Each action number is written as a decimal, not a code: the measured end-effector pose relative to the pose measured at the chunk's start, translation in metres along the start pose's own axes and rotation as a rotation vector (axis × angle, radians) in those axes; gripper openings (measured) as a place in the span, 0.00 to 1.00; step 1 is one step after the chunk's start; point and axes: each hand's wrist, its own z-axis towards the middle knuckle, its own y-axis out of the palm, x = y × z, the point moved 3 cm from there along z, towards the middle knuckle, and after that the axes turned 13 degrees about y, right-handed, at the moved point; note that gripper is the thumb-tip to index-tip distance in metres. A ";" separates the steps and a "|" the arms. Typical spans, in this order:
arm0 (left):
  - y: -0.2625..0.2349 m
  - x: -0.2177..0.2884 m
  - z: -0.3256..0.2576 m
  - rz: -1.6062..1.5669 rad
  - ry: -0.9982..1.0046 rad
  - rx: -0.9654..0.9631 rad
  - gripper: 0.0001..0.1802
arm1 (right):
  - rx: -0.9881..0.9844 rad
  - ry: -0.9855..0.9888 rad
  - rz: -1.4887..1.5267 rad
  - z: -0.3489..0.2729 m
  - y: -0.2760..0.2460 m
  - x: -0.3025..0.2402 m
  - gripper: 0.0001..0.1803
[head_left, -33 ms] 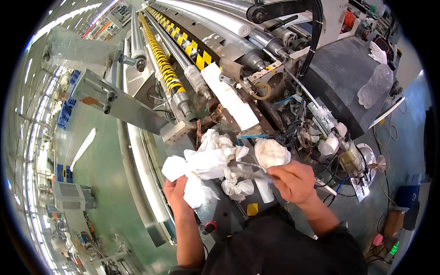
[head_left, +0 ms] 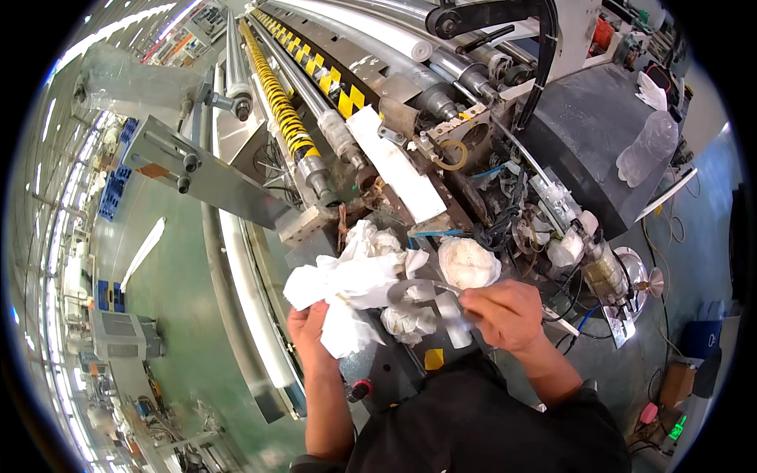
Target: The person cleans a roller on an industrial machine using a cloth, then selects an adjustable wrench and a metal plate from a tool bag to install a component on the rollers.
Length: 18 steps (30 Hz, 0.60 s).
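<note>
The person is wearing a black top (head_left: 473, 418), its left sleeve (head_left: 317, 466) and right sleeve (head_left: 582, 407) ending near the elbows and leaving the forearms (head_left: 329, 410), left hand (head_left: 310, 337) and right hand (head_left: 505, 315) bare.

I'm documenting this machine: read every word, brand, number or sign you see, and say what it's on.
No legible words to quote.
Glowing green display, lower right: too small and blurred.
Small white mark on the dark blue box: too small.
Yellow-and-black striped cylindrical roller: pattern only, no lettering visible.
</note>
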 end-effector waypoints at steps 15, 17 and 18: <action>0.034 0.006 -0.024 -0.244 -0.527 -0.281 0.17 | -0.199 -0.488 0.086 0.018 -0.007 -0.009 0.14; 0.036 0.007 -0.023 -0.225 -0.584 -0.326 0.17 | -0.253 -0.503 0.104 0.018 -0.007 -0.008 0.13; 0.037 0.009 -0.023 -0.238 -0.609 -0.327 0.17 | -0.278 -0.509 0.109 0.018 -0.007 -0.007 0.13</action>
